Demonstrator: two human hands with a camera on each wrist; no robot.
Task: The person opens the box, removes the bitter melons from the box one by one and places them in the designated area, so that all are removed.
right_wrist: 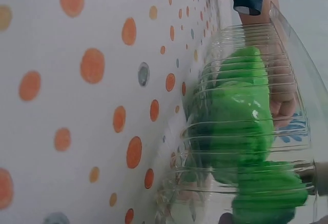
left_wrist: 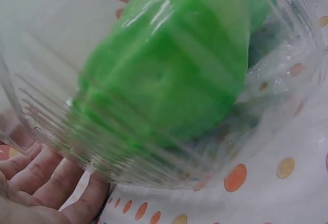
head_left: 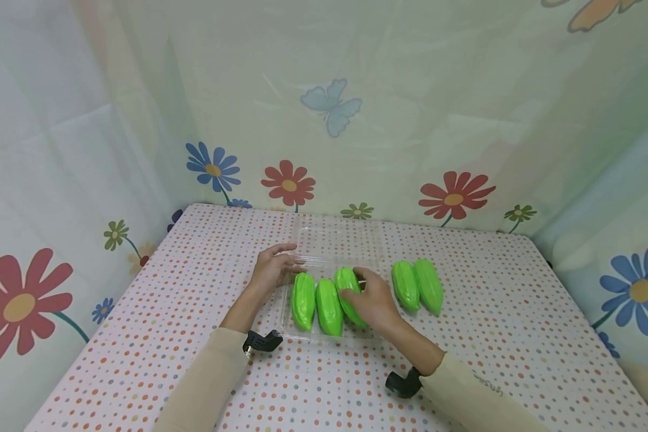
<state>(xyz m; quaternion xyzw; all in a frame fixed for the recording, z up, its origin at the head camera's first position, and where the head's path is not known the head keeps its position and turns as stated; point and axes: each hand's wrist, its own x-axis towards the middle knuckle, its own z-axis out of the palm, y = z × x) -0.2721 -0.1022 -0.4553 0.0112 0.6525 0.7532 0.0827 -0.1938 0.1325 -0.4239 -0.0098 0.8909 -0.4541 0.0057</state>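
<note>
A clear plastic clamshell box [head_left: 332, 339] lies with its lid folded back on the dotted table. Inside it are two long, bright green, ridged fruits [head_left: 303, 302] [head_left: 329, 307] side by side. At the box's right side, a third green ridged fruit [head_left: 347, 285] leans at an angle, gripped by my right hand [head_left: 377, 300] between thumb and fingers. My left hand [head_left: 272, 269] rests against the box's left side, near the hinge, fingers extended. In the left wrist view, its fingers [left_wrist: 56, 180] touch the outside of the clear wall.
Two more green ridged fruits [head_left: 405, 286] [head_left: 431, 287] lie side by side on the table, right of the box. The transparent lid [head_left: 337, 237] extends toward the back. A flower-printed curtain [head_left: 389, 120] surrounds the dotted tabletop [head_left: 518, 336] at the back and sides.
</note>
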